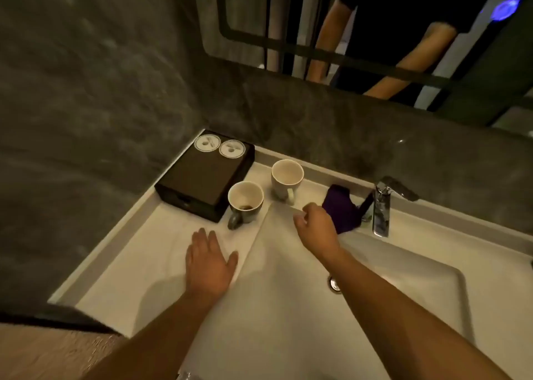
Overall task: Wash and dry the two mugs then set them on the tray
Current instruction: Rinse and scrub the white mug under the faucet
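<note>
The left hand (209,260) lies flat, fingers spread, its grip open on a white towel (268,252) spread over the white worktop (115,264) and sink (409,281) edge. The right hand (315,229) pinches the towel's far edge, grip closed on the cloth. Just beyond the left hand stands a grey mug (245,203) with dregs inside; a white mug (287,182) stands farther back, near the right hand. A dark box (202,177), purple cloth (343,211) and tap (382,206) lie behind.
</note>
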{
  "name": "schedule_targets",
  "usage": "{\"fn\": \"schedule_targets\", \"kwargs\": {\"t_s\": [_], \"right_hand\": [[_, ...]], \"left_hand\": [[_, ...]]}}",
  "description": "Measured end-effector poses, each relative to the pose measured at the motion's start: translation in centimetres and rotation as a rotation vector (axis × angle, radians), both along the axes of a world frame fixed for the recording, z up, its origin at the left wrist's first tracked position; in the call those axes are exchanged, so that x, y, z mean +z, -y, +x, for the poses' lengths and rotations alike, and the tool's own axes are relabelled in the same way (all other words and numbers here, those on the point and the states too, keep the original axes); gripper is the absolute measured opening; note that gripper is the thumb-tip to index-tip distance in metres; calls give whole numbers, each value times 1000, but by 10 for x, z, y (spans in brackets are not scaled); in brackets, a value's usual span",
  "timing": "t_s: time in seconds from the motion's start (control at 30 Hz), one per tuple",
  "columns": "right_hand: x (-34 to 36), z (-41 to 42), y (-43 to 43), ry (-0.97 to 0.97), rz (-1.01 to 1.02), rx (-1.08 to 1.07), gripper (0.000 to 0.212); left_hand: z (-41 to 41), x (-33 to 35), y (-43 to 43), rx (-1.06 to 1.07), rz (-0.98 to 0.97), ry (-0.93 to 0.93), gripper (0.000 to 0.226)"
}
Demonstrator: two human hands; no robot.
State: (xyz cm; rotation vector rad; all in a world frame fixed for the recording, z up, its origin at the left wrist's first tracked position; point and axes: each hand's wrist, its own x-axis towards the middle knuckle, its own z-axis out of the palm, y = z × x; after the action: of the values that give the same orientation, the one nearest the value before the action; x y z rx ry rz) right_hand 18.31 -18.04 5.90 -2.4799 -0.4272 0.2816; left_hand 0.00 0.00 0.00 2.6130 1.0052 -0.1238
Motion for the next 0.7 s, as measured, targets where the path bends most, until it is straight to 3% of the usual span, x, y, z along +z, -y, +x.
{"fn": "schedule_targets", "kwargs": {"t_s": [0.23,0.47,0.7], "right_hand": [[-7,32,-57,25,54,-170,34],[-11,30,-67,95,-29,-278,23],[-6,20,-42,114,-42,-250,26]], "left_hand": [[16,-29,-13,-53,104,21,93],[16,-31,-15,-73,145,-11,90],[18,-23,-17,-62,53,13,88]]}}
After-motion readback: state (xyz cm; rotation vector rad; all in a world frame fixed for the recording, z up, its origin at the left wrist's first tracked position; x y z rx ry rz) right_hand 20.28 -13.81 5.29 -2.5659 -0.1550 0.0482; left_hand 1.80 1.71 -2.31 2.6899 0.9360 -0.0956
